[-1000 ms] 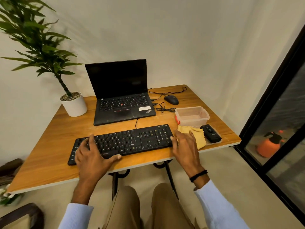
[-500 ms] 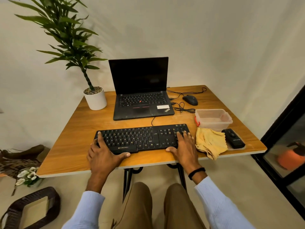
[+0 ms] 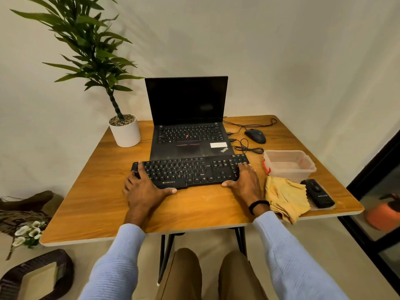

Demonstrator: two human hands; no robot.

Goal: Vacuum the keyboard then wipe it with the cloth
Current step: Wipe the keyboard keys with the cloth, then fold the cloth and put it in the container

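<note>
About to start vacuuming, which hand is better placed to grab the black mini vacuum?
Right. The right hand grips the keyboard at the end beside the yellow cloth, with the mini vacuum just beyond; the left hand holds the far end.

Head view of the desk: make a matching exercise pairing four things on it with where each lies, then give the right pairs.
Things: 1 keyboard; 2 yellow cloth; 3 mouse; 4 plant pot.
Places: A right of the laptop, at the back; B gripped by the left hand and right hand; C back left of the table; D front right, beside the small black device.
Pairs: 1-B; 2-D; 3-A; 4-C.
</note>
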